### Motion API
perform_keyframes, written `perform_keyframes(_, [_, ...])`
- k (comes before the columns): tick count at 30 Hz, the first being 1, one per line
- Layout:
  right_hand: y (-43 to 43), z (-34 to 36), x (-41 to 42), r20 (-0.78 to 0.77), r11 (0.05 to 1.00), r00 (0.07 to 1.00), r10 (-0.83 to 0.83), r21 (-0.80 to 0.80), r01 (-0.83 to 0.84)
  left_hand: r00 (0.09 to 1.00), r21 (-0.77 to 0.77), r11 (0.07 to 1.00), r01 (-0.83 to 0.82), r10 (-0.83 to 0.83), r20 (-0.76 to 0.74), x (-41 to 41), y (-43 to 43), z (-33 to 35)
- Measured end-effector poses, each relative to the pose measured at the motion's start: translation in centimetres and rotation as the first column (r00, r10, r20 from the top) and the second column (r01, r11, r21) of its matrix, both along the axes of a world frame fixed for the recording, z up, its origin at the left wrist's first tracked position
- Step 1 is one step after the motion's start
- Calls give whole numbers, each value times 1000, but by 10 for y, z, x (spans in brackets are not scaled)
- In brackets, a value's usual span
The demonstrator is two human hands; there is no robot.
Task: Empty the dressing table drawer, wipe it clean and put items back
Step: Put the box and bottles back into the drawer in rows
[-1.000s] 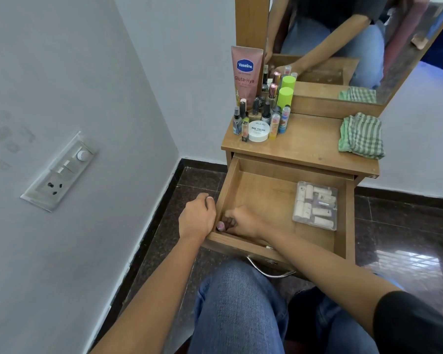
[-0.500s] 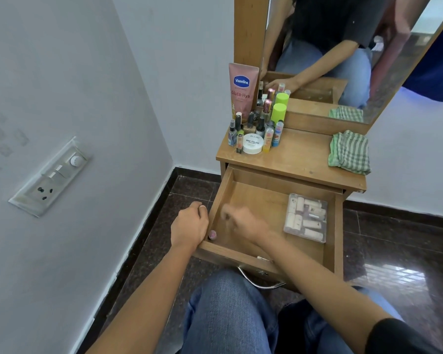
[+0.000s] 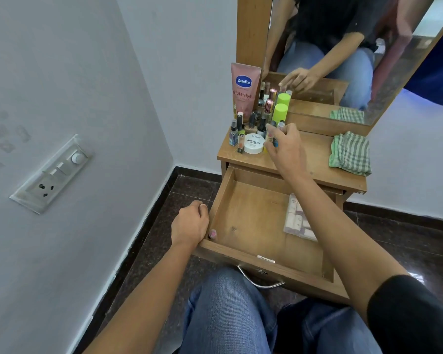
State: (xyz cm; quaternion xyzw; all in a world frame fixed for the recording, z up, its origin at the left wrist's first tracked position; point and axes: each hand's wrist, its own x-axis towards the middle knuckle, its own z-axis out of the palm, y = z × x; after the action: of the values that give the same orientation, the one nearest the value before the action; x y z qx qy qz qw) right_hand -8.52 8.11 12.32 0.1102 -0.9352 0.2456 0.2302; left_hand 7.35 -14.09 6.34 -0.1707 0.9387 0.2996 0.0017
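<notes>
The wooden drawer (image 3: 251,215) of the dressing table (image 3: 315,162) stands pulled out over my knees. My left hand (image 3: 189,223) grips its left wall near the front corner, and something small and pink (image 3: 212,234) shows just inside there. My right hand (image 3: 283,146) reaches over the tabletop, its fingers curled round a small bottle at the right edge of a cluster of cosmetics (image 3: 253,123). My right forearm partly covers a clear box of pale rolls (image 3: 296,218) lying in the drawer. A green striped cloth (image 3: 351,153) lies folded on the tabletop's right side.
A pink Vaseline tube (image 3: 244,90), a white nail polish remover jar (image 3: 253,143) and a green-capped bottle (image 3: 280,111) stand in the cluster by the mirror (image 3: 343,47). The wall with a socket plate (image 3: 54,175) is close on the left. The floor is dark tile.
My right hand left the drawer's near-left corner and rose to the cosmetics on the tabletop. My left hand stayed on the drawer wall.
</notes>
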Motion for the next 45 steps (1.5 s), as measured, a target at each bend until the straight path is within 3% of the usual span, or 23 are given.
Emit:
perform_keyframes(6, [-6, -2, 4, -41, 997, 999, 1, -74, -4, 1000, 5, 1000, 6, -6, 6, 0, 0, -1])
perform_keyframes(12, [-2, -9, 11, -147, 999, 989, -15, -32, 10, 1000, 6, 1000, -2, 2, 13, 1, 1, -1])
perform_keyframes(17, [-3, -15, 58, -225, 961, 965, 134, -208, -182, 1000, 1, 1000, 0, 0, 11, 0, 2, 0])
perform_keyframes(20, [-6, -38, 105, 25, 881, 902, 431, -226, -415, 1000, 2, 1000, -4, 4, 9, 0, 1, -1])
perform_keyframes(23, [-8, -63, 127, 416, 799, 688, 595, -210, -564, 1000, 1, 1000, -8, 8, 9, 0, 1, -1])
perform_keyframes(27, [-10, -77, 132, 570, 714, 480, 667, -302, -632, 1000, 3, 1000, -13, 13, 2, 0, 1, -1])
perform_keyframes(30, [-13, -79, 129, 648, 729, 399, 648, -377, -571, 1000, -6, 1000, -7, 7, 5, 0, 1, -2])
perform_keyframes(35, [-18, -92, 124, 735, 750, 381, 561, -255, -611, 1000, -7, 1000, -9, 9, 10, -1, 0, -3])
perform_keyframes(39, [-29, -99, 124, 765, 767, 368, 529, -246, -592, 1000, 0, 1000, -9, 9, 8, -1, 0, -3])
perform_keyframes(45, [-51, -99, 122, 763, 796, 415, 495, -207, -569, 1000, 1, 1000, 0, 0, 3, -1, 0, -4])
